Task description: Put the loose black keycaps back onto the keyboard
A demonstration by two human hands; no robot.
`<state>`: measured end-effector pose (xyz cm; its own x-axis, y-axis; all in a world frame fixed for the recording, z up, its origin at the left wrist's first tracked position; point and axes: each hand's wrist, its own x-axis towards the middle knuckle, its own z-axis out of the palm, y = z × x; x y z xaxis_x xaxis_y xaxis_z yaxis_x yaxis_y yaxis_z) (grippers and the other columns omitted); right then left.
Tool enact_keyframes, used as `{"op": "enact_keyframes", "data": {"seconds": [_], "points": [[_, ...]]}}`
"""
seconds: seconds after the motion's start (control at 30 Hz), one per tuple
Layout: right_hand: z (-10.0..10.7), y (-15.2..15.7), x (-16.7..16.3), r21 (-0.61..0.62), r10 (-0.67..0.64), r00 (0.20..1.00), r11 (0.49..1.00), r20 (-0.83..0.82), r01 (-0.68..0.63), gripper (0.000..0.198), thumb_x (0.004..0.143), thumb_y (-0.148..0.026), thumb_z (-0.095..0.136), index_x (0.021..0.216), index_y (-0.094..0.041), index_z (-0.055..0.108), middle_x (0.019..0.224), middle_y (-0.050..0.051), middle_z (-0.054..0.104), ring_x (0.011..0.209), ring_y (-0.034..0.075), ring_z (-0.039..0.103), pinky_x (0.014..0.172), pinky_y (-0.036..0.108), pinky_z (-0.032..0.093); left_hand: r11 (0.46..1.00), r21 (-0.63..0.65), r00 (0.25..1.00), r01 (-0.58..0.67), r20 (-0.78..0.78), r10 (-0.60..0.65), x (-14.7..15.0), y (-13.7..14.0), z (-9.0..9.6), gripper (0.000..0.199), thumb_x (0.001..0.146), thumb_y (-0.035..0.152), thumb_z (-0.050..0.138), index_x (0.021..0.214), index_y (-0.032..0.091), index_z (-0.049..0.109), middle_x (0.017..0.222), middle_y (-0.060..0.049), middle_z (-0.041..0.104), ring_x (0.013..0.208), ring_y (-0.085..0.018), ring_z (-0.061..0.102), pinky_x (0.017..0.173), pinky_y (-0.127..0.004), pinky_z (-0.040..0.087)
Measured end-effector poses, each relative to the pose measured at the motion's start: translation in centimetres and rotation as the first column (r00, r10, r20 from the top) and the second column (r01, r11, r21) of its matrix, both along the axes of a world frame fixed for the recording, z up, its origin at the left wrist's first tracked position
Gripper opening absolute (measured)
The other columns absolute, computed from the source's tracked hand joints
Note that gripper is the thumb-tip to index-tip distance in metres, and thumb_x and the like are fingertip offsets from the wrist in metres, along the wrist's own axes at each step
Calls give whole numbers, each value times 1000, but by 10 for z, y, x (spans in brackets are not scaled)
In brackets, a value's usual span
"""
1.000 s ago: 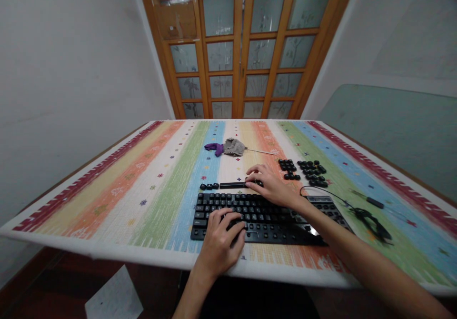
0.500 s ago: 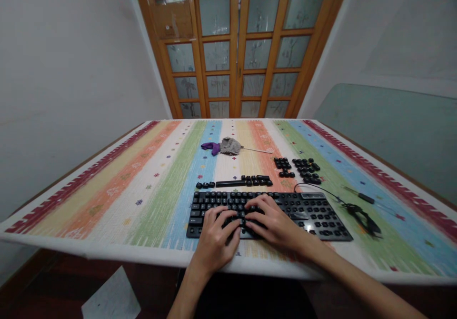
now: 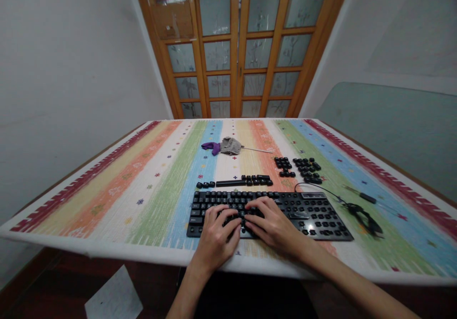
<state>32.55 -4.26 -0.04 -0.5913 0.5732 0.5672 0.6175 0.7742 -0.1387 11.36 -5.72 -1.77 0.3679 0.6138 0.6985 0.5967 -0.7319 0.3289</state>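
Note:
A black keyboard lies along the near part of the table. Keycaps fill most of its left side, while the right side shows bare key posts. Both of my hands rest over the left-centre keys. My left hand has its fingers bent and apart, with thumb and index tips near the lower keys. Facing it, my right hand touches the keys with spread fingers, its tips close to those of the left. The keys directly under the fingertips are partly hidden.
Behind the keyboard lie a long space bar and several loose keycaps. More keycaps sit back right. A screwdriver and coiled cable are at right. A grey cloth with a purple piece lies farther back.
The hands stay at the same keys, with only a slight shift of the fingertips. The view moves very slightly; the loose keycaps and the keyboard stay put.

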Motion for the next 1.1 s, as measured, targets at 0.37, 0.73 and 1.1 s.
{"op": "enact_keyframes", "data": {"seconds": [0.37, 0.73, 1.1], "points": [[3, -3, 1, -92, -5, 994, 996, -110, -5, 17, 94, -19, 56, 98, -21, 72, 108, 13, 63, 102, 26, 56, 88, 46, 53, 1000, -31, 999, -4, 37, 5, 15, 5, -1, 12, 92, 17, 62, 97, 21, 71, 108, -7, 69, 110, -26, 54, 95, -48, 47], [-5, 2, 8, -175, -33, 989, 985, -142, 7, 13, 91, -21, 63, 94, -25, 75, 108, 10, 62, 103, 26, 54, 91, 48, 47, 999, -27, 999, -36, -41, 35, 12, 6, 1, 11, 89, 18, 65, 93, 24, 73, 110, -6, 68, 113, -28, 52, 96, -50, 43], [8, 7, 3, -216, -28, 993, 976, -112, 3, 10, 87, -19, 66, 84, -23, 75, 107, 9, 62, 104, 27, 53, 93, 48, 44, 1000, 7, 997, -26, -71, 27, 13, 2, -5, 15, 90, 16, 61, 100, 22, 71, 109, -7, 69, 112, -27, 54, 97, -49, 41]]}}
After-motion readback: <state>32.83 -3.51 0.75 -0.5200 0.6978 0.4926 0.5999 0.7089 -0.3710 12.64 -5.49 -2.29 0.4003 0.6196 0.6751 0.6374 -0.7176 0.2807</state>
